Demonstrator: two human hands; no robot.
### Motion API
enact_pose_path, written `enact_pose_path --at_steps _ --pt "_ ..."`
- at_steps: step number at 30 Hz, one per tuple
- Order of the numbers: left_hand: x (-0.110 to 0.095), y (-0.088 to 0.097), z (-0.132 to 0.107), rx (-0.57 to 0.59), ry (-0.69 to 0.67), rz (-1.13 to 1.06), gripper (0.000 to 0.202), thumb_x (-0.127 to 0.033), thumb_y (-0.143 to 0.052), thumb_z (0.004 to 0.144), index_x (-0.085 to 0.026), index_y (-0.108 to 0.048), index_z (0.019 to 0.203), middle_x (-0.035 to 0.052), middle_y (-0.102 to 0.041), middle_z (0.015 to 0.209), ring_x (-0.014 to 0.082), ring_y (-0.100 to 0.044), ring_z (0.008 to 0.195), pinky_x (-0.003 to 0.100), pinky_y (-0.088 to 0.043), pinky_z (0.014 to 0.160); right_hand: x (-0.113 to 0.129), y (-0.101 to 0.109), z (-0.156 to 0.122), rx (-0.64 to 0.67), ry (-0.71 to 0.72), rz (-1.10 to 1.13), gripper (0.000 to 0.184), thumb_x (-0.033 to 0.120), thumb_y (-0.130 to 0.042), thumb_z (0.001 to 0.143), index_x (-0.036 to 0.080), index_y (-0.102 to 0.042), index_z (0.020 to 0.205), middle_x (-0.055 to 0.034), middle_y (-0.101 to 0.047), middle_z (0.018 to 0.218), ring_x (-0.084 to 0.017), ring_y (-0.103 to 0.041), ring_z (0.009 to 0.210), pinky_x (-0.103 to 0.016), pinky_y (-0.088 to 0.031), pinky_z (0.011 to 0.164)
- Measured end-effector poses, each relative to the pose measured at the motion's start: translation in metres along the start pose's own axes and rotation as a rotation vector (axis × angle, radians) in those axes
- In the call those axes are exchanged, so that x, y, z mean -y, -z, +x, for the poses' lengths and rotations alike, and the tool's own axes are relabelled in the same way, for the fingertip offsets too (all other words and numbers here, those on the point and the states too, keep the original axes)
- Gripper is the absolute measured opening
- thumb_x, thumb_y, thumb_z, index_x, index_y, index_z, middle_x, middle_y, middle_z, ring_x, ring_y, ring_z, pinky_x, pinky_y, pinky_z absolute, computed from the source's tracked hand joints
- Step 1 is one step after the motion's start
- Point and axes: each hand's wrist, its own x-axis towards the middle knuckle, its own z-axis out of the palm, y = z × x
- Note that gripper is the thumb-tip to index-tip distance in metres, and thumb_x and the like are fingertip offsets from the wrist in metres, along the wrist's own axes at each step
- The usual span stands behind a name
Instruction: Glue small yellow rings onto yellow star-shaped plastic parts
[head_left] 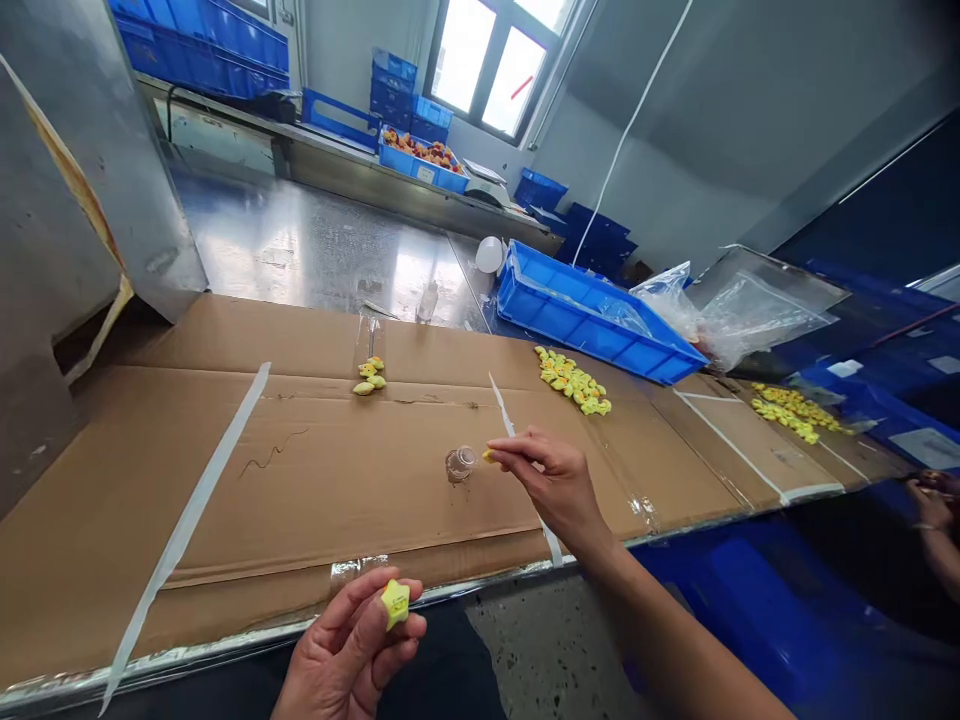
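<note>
Long cardboard-covered table (247, 480) spanning the scene, blue plastic crate (592, 315) beyond it at far right, loose yellow pieces (572, 385) heaped on the cardboard just near the crate. Small clear cup (460, 464) mid-table. Right hand (551, 480) just beside the cup, pinching a tiny yellow piece (489, 456) between thumb and fingertip. Left hand (349, 640) at the near edge, fingers curled around a yellow star-shaped piece (395, 604).
</note>
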Motion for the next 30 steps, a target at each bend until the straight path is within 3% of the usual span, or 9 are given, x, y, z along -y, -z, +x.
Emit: enact_pose_path --at_steps 4,11,30 --pt "0.002 0.002 -0.001 0.014 -0.009 -0.013 0.042 -0.025 -0.093 0.039 -0.014 -0.076 0.076 0.0118 -0.079 0.078 0.0163 -0.071 0.056 0.018 -0.059 0.051 -0.007 -0.008 0.016 0.059 0.116 -0.158 0.008 0.016 -0.067 0.082 0.020 -0.072 0.077 -0.0006 -0.065 0.071 -0.015 -0.058 0.067 -0.027 -0.041 0.063" --pt "0.002 0.004 -0.004 0.053 -0.006 -0.027 0.036 -0.024 -0.090 0.049 -0.013 -0.075 0.080 0.0124 -0.078 0.081 0.0159 -0.070 0.058 0.019 -0.058 0.054 -0.015 -0.015 0.018 0.091 0.233 -0.279 0.009 0.016 -0.065 0.085 0.019 -0.071 0.078 -0.0004 -0.063 0.069 -0.015 -0.058 0.064 -0.025 -0.040 0.060" --pt "0.004 0.012 -0.002 0.142 0.013 -0.048 0.024 -0.021 -0.081 0.067 -0.013 -0.074 0.088 0.0100 -0.077 0.082 0.0144 -0.069 0.061 0.019 -0.058 0.057 -0.014 -0.019 0.020 0.099 0.248 -0.383 0.007 0.013 -0.069 0.082 0.018 -0.072 0.079 0.0007 -0.060 0.066 -0.014 -0.057 0.062 -0.025 -0.039 0.058"
